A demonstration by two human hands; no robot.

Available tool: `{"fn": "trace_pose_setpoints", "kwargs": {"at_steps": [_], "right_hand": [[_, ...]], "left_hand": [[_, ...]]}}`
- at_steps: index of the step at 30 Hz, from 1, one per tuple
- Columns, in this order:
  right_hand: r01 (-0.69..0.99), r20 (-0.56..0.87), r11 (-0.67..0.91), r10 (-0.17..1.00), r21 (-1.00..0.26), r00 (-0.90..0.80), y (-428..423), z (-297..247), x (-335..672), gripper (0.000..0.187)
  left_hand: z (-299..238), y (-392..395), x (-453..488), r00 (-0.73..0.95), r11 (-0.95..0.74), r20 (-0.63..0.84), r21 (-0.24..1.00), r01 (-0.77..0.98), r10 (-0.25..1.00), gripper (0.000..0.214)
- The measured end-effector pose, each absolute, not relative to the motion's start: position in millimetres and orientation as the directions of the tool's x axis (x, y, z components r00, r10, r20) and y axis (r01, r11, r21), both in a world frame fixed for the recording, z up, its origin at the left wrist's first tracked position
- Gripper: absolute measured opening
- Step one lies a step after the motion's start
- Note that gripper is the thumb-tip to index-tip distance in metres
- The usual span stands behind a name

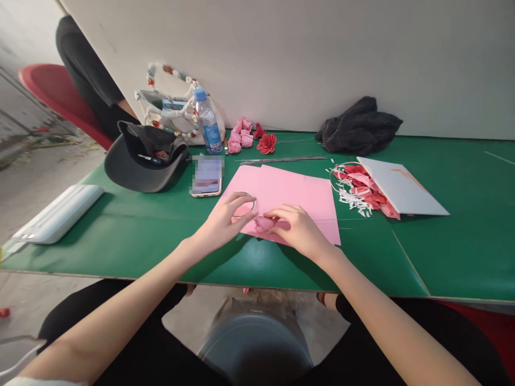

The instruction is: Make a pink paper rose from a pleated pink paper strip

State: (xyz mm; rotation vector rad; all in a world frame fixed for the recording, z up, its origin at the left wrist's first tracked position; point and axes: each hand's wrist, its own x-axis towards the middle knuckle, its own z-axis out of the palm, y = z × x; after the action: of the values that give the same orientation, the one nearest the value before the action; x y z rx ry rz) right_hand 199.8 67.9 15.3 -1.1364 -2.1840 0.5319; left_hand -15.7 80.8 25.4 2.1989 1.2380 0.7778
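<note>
My left hand is curved round a thin pale ring, which looks like a narrow roll of tape. Between the thumb and fingers of my right hand is a small pink paper flower. The two hands are close together, with the flower near my left fingertips. Beneath them, overlapping sheets of pink paper lie flat on the green table. My right fingers partly cover the flower.
Behind the paper are thin wires, pink paper flowers, a red flower, a phone and a water bottle. A cap and beaded bag stand left; paper scraps, a white board and black cloth lie right.
</note>
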Motion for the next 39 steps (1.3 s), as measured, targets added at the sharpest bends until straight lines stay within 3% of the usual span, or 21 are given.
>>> {"fn": "trace_pose_setpoints", "kwargs": {"at_steps": [2,4,10,18,24,28,34,39], "right_hand": [[0.579,0.363,0.561,0.827,-0.592,-0.430,66,18,199,0.015],[0.588,0.391,0.563,0.827,-0.581,-0.405,64,21,198,0.017],[0.613,0.415,0.545,0.837,-0.573,-0.357,62,24,198,0.014],[0.633,0.457,0.615,0.783,-0.470,-0.421,60,23,199,0.008],[0.648,0.391,0.601,0.798,-0.467,-0.458,60,25,200,0.031],[0.667,0.372,0.565,0.824,-0.486,-0.427,59,24,199,0.019],[0.662,0.380,0.528,0.847,-0.532,-0.370,60,25,200,0.016],[0.696,0.406,0.543,0.833,-0.469,-0.376,57,28,199,0.014]], "left_hand": [[27,77,-11,0.458,-0.320,0.113,0.857,0.404,0.882,0.045],[27,74,-7,0.458,-0.107,-0.029,0.957,0.269,0.888,0.049],[29,70,1,0.399,0.092,-0.139,0.986,0.136,0.906,0.041],[35,69,-1,0.403,0.171,-0.198,0.980,0.104,0.893,0.038],[31,71,-1,0.425,0.297,-0.261,0.955,-0.020,0.867,0.037],[32,69,2,0.405,0.274,-0.247,0.962,-0.010,0.881,0.038],[32,64,4,0.387,-0.020,-0.006,0.998,0.062,0.922,0.044],[32,62,6,0.371,-0.031,0.018,0.999,0.030,0.929,0.035]]}}
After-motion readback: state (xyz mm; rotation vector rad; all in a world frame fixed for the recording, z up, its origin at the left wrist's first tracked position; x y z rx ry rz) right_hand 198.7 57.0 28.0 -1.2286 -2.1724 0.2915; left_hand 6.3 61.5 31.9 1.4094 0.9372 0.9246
